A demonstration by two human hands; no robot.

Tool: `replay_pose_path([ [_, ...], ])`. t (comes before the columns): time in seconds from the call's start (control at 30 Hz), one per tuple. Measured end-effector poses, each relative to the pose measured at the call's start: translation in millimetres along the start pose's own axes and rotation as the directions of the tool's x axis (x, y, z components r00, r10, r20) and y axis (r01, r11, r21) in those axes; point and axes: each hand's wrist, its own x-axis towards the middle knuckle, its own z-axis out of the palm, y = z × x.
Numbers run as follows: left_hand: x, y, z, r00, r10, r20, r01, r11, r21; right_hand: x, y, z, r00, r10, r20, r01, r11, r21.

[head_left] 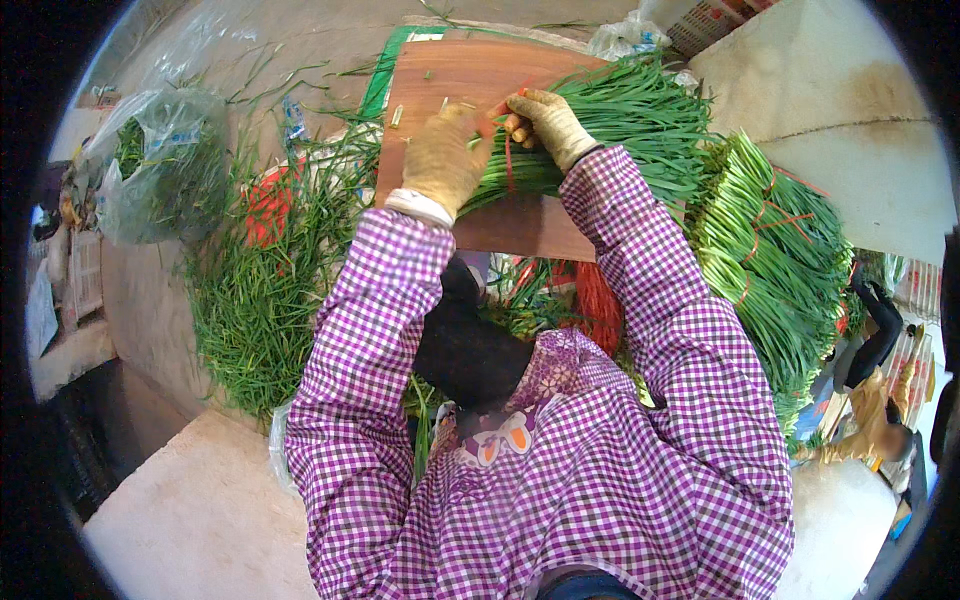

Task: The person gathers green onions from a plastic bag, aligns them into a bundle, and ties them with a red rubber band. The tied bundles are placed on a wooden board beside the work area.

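Note:
A bundle of long green leafy stalks, like garlic chives [630,124], lies across a brown wood-grain board [465,71], its leaf tips to the right. My right hand [551,124], in a tan work glove, is over the bundle with its fingers bent around a red-orange tie strip [501,109]. My left hand [448,154], gloved too and blurred, is at the stalk ends left of it; its fingertips are near the strip, and its grip is unclear. Another red tie [509,161] goes around the stalks beneath my hands.
Tied bundles of the same greens [780,277] are stacked on the right. Loose leaves [255,337] are heaped on the left, by a clear plastic bag of greens [169,172]. Red tie strands [598,304] hang below the board. Another person [870,412] is at the far right.

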Motion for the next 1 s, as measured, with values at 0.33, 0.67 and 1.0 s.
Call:
replay_pose_path([
  [0.33,-33.0,-7.2,18.8,0.887,0.335,0.317,-0.455,0.753,0.476,7.9,3.9,5.3,0.999,0.009,-0.044,-0.009,1.000,0.002],
  [0.67,-70.5,-8.3,-43.2,0.818,-0.112,0.564,-0.157,0.900,0.407,16.9,4.1,0.8,0.999,0.008,-0.050,-0.009,1.000,-0.007],
  [1.0,-89.6,89.2,-28.9,0.267,0.421,0.867,0.154,0.869,-0.469,19.9,6.9,-7.4,1.000,-0.007,-0.015,0.006,0.999,-0.047],
])
